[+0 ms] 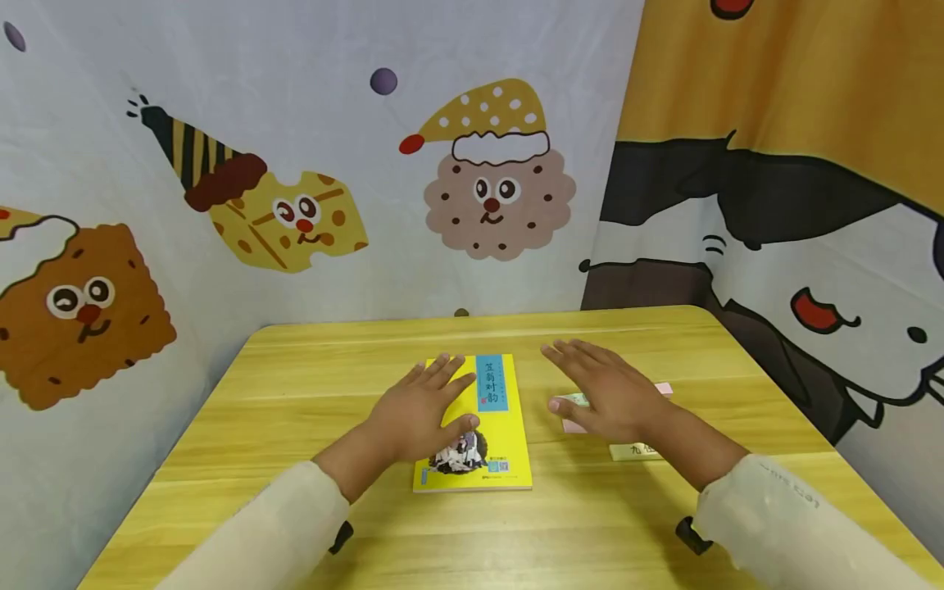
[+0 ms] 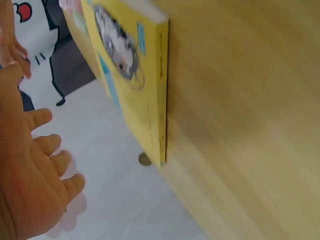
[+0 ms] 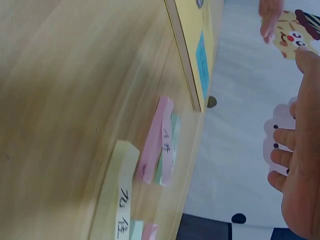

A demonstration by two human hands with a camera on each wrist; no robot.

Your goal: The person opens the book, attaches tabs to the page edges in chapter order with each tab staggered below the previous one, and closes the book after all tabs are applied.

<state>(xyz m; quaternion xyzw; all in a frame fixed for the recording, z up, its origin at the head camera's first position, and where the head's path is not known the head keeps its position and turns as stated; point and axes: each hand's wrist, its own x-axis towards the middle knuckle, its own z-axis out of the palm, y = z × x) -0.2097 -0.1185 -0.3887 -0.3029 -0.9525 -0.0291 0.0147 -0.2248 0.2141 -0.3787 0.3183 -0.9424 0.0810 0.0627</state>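
A yellow book (image 1: 509, 442) with a blue title panel and a round picture lies flat on the wooden table. My left hand (image 1: 413, 414) is held above its left part with the fingers spread, hiding some of the cover. Over the paper strips to the right of the book hovers my right hand (image 1: 615, 397), fingers straight, holding nothing. Beneath it are a pale yellow strip (image 3: 112, 192) with handwritten characters and a pink strip (image 3: 156, 137) beside a green one (image 3: 174, 131). In the left wrist view, a gap shows between my left palm (image 2: 30, 175) and the book (image 2: 142, 107).
The wooden table (image 1: 295, 393) has rounded far corners and meets a cloth backdrop (image 1: 369, 287) printed with cartoon biscuits and cheese. A second cartoon cloth (image 1: 796, 262) hangs at the right. Further green and pink paper ends (image 3: 150, 231) lie near the yellow strip.
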